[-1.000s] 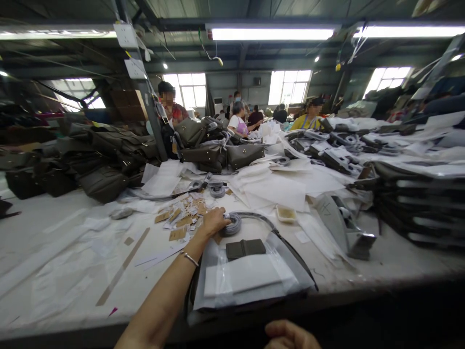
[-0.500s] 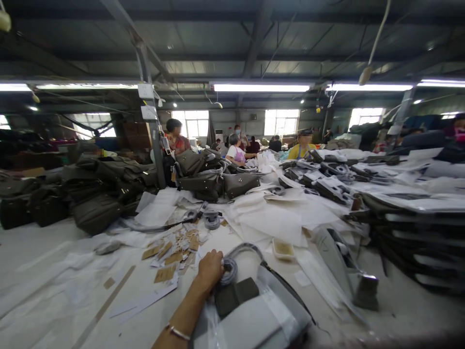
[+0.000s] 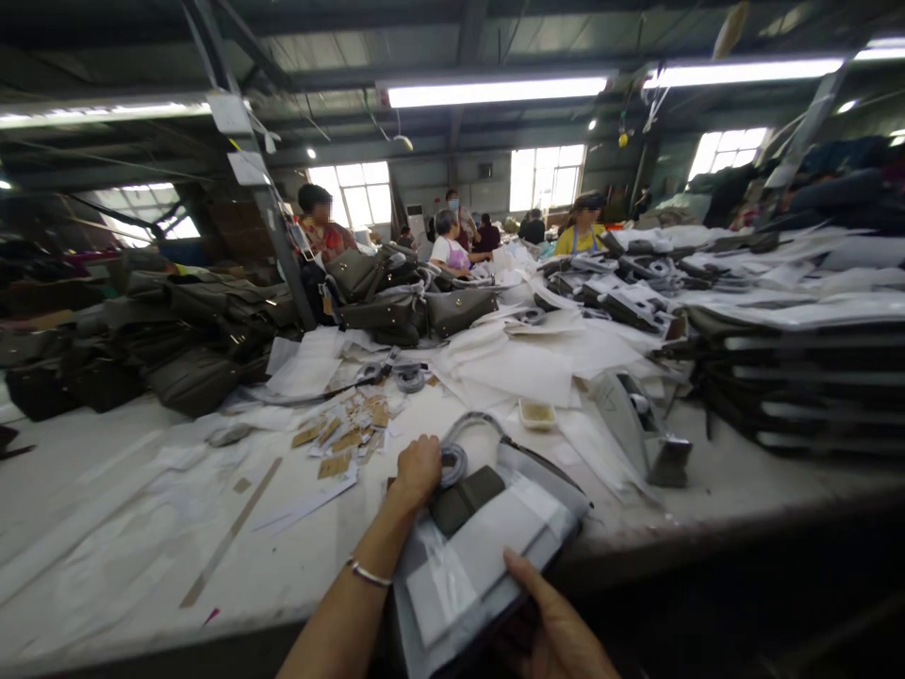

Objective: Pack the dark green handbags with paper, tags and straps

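My left hand is closed over a coiled grey strap at the top of a flat bag wrapped in clear plastic, which lies at the table's near edge. A dark olive wallet sits on the package just right of that hand. My right hand holds the package's lower edge, thumb on top, fingers underneath. A thin bracelet shows on my left wrist.
Paper tags lie scattered left of my hand. Olive handbags pile up at the left and back. White wrapping sheets cover the middle; stacked packed bags stand at the right. Several people work at the far end.
My right hand has come up and taken the package's lower edge. The package has slid toward me and tilted. My left hand stays on the coiled strap.
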### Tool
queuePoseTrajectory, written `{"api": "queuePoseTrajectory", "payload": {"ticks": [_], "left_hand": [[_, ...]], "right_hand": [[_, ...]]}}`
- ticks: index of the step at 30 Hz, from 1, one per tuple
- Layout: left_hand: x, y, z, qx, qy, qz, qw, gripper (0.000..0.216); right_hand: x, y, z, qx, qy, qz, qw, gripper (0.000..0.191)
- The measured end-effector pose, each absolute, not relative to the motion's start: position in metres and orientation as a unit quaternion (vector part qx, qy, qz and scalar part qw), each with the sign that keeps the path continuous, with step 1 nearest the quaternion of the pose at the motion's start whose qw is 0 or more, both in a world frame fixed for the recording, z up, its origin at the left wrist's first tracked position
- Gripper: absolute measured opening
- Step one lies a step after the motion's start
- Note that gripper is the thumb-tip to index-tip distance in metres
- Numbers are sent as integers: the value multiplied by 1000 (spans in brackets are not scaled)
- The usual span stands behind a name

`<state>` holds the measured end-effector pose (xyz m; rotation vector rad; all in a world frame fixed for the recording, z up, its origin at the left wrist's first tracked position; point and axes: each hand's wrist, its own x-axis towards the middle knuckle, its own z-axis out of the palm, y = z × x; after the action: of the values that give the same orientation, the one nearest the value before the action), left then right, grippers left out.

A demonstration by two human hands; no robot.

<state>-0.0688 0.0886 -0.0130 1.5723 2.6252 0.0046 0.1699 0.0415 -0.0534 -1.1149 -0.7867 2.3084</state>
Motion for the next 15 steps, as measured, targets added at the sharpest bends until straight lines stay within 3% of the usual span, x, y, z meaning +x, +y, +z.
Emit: {"api": "queuePoseTrajectory", "payload": {"ticks": [4, 15], "left_hand": [[-81, 86, -10, 493, 869, -1, 45, 28], [-105, 75, -5, 444, 896, 24, 21, 26]], "right_hand": [[180, 41, -53, -438, -149, 850, 252, 44], [205, 62, -54, -432, -181, 832, 297, 50]]}}
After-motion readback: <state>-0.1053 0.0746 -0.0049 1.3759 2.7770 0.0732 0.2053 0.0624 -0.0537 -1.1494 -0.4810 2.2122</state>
